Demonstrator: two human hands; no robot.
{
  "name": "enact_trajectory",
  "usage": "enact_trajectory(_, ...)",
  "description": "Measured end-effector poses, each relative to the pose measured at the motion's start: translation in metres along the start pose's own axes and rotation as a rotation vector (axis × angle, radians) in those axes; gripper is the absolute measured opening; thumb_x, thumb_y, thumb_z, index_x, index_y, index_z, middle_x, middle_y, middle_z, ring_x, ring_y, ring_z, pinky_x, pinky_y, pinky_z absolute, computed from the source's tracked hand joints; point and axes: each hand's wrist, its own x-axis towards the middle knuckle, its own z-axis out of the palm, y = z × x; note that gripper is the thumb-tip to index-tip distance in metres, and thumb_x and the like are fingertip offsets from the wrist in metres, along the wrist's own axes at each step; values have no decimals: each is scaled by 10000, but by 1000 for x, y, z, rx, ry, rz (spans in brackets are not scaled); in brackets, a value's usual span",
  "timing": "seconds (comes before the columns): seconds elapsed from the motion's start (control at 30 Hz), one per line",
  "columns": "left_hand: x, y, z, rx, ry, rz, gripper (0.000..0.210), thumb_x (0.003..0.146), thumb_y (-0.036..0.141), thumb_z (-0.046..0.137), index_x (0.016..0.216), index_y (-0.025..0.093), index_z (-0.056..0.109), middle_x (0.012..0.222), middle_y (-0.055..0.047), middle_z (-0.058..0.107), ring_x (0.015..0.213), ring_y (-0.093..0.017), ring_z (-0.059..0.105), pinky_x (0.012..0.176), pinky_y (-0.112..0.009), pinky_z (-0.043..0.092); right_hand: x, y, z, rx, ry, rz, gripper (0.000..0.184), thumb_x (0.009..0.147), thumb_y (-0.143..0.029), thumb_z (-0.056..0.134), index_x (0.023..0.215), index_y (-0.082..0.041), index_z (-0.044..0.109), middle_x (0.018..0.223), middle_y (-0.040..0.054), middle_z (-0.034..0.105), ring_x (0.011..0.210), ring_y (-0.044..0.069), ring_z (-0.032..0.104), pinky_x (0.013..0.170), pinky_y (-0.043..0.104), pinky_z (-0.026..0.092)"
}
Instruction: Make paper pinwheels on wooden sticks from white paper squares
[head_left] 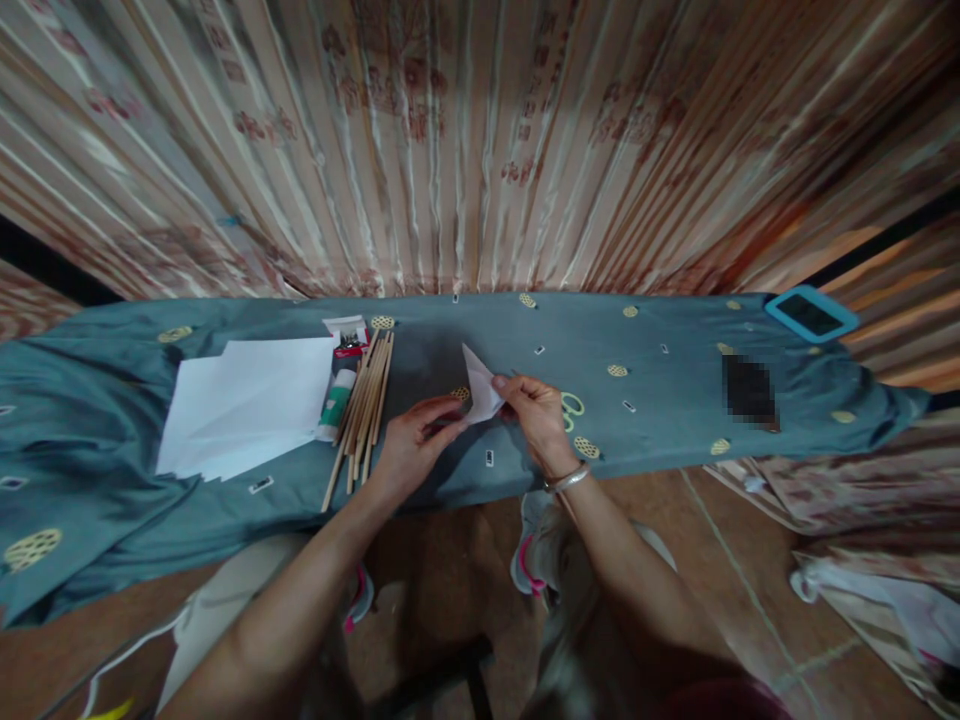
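Note:
A small folded piece of white paper [481, 388], pointed at the top, is held just above the cloth-covered table. My right hand [534, 410], with a silver bangle at the wrist, pinches its right side between thumb and fingers. At the paper's lower left corner, my left hand [421, 440] has thumb and fingertips closed on the edge. Partly behind the right hand lie scissors with yellow-green handles [571, 410]; their blades are hidden. Left of my left hand is a bundle of thin wooden sticks [365, 410].
Stacked white sheets [247, 405] lie at the left beside a green-and-white glue stick [335, 405]. A small red-and-white box [349, 338] stands behind the sticks. Far right are a blue-framed tablet [812, 313] and a blurred dark object [748, 390]. Pleated curtains [450, 150] hang behind the table.

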Motion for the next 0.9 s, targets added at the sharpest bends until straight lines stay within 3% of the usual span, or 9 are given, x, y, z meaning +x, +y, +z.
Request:
enact_trajectory(0.13,1,2,-3,51,-2,37,214,839,339,605,903,197,752,976,-58,756,961,-221,688,919,-367,528,1,-2,-3,69,25,34,408,552,-518,807,487,-194,567,430,-64,492,414,64,394,431,222,296)
enact_trajectory(0.4,1,3,-4,162,26,62,190,810,287,588,834,194,752,881,-50,761,816,-191,698,766,-285,535,0,-3,-5,146,13,72,435,494,-544,832,508,-181,593,439,-64,524,412,48,418,428,198,310)
enact_trajectory(0.57,7,0,-16,48,213,-164,175,724,314,658,802,190,754,735,-18,738,681,-182,670,630,-266,515,0,-11,-15,102,24,110,422,416,-512,866,529,-183,627,461,-62,545,420,53,439,434,201,330)
enact_trajectory(0.73,10,-10,-15,-472,395,-449,290,536,345,792,745,160,714,647,-1,706,587,-161,650,581,-281,549,2,-5,-32,-104,27,108,402,447,-500,854,561,-180,638,453,-50,542,428,67,437,446,213,318)
enact_trajectory(0.8,7,-11,-11,-616,375,-504,334,470,332,832,709,147,690,652,-15,708,598,-165,664,595,-292,568,3,1,-39,-188,19,102,408,479,-525,830,563,-178,633,444,-47,531,428,72,421,446,221,299)
enact_trajectory(0.9,0,-10,-9,-626,246,-558,375,466,359,852,710,132,682,628,-34,703,564,-175,670,561,-292,572,4,11,-49,-322,7,80,428,506,-562,795,560,-175,621,450,-46,517,433,76,396,449,233,281)
